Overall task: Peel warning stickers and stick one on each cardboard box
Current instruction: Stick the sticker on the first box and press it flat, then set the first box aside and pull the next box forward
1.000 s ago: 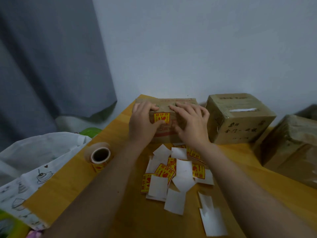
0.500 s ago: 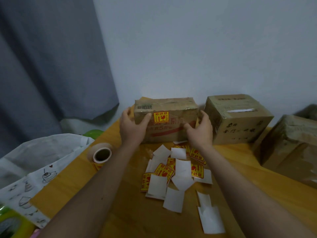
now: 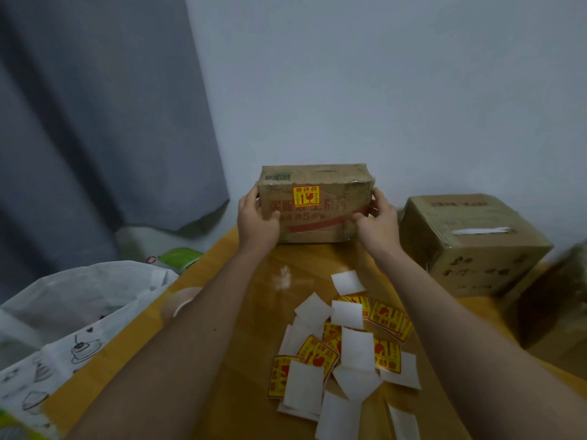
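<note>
Our left hand (image 3: 258,222) and right hand (image 3: 377,220) clasp the ends of the stickered cardboard box (image 3: 316,207), lifted above the tabletop (image 3: 254,312) far edge. It looks stiff and light; we judge end grips safest.

Both forearms bare, no sleeves in frame. Left hand (image 3: 258,224) and right hand (image 3: 378,224): no gloves, rings or watch.
</note>
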